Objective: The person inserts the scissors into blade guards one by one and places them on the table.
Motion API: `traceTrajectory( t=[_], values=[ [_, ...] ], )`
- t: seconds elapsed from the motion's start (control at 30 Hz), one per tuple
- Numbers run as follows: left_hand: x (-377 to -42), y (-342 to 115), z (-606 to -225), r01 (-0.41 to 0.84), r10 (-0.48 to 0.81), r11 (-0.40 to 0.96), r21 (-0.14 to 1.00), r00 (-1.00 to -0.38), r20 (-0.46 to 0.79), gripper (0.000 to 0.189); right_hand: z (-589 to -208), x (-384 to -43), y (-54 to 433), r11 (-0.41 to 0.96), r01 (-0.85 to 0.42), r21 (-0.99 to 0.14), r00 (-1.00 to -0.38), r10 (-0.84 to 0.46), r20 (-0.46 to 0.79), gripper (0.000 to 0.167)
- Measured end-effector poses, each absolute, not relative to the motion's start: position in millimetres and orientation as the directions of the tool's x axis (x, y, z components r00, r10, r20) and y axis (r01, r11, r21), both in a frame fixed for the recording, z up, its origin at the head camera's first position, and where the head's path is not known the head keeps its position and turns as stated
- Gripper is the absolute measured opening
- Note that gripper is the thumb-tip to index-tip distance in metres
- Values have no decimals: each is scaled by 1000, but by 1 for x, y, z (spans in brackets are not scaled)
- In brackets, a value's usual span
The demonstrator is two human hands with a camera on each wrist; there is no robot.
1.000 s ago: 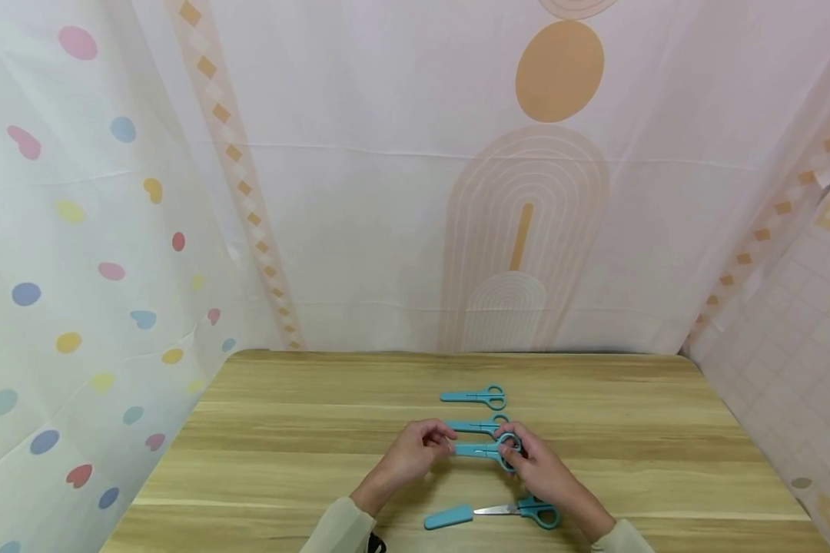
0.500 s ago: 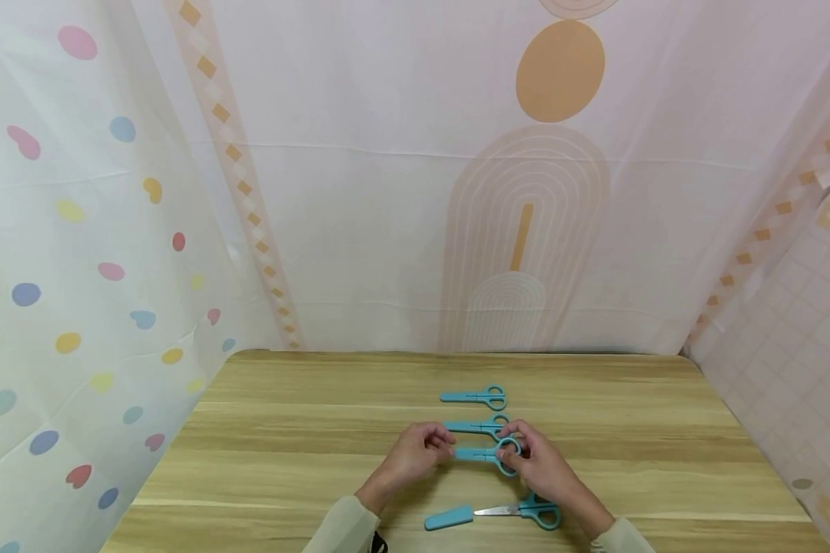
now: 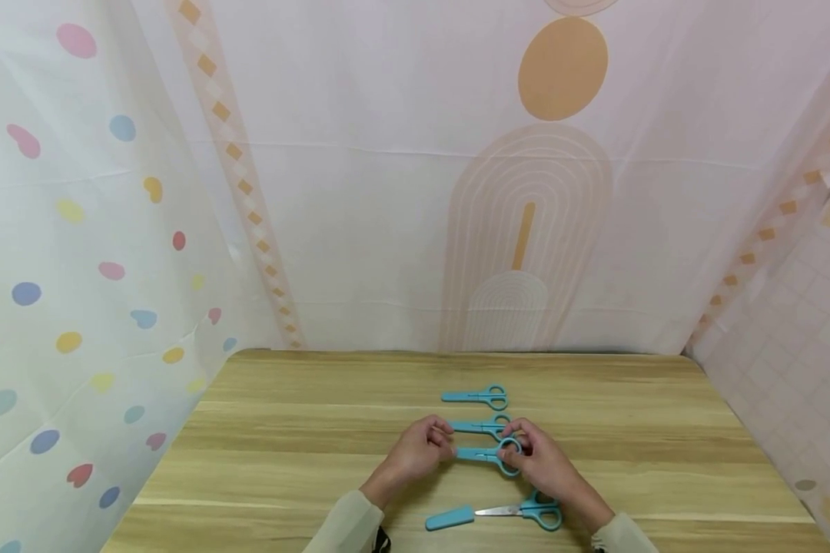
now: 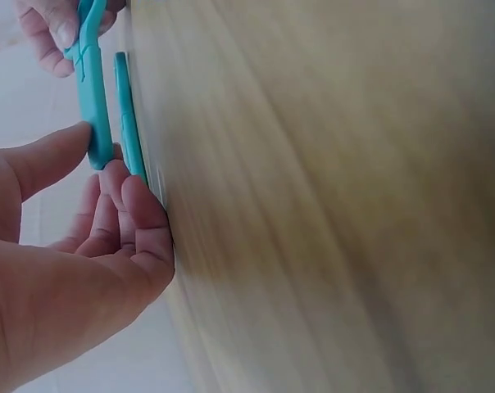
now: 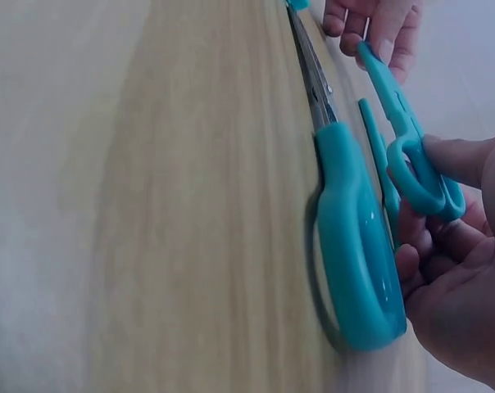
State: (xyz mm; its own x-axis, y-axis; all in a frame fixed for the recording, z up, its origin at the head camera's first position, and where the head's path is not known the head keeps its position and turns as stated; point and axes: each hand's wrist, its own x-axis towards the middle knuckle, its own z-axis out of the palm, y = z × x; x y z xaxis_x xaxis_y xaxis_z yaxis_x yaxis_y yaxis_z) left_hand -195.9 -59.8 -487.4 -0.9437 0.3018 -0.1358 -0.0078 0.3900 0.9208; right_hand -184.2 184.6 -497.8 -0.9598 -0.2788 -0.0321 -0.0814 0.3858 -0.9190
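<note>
While bare-bladed scissors [image 3: 527,509] and a loose blue cover [image 3: 449,518] lie farthest from the bench's [image 3: 249,461] far edge, the covered scissors [image 3: 483,455] are raised beyond them, the left hand [image 3: 416,452] pinching their sheathed tip, the right hand [image 3: 545,461] clamped on the handle; a second covered pair [image 3: 480,427] lies behind, a third pair [image 3: 477,397] nearest that edge.

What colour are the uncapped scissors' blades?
The blades are silver-grey, clearest in the right wrist view.
</note>
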Motion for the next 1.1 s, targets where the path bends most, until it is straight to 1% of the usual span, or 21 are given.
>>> traceTrajectory(
  t=[0.2,0.5,0.73,1.1],
  values=[
    [-198,-59,-488,-20,290,418,908,-945,-154,20,-500,-186,187,360,-74,-930,-954,-296,-39,30],
    [-200,-59,-488,-42,274,427,903,-946,-173,21,-505,-190,190,367,-68,-928,-952,-303,-50,30],
    [-200,-60,-490,-54,265,419,906,-948,-179,24,-508,-190,193,314,-31,-949,-953,-296,-67,29],
    [-199,-60,-489,-46,254,443,896,-951,-174,26,-511,-192,199,346,-87,-934,-931,-361,-47,24]
  ],
)
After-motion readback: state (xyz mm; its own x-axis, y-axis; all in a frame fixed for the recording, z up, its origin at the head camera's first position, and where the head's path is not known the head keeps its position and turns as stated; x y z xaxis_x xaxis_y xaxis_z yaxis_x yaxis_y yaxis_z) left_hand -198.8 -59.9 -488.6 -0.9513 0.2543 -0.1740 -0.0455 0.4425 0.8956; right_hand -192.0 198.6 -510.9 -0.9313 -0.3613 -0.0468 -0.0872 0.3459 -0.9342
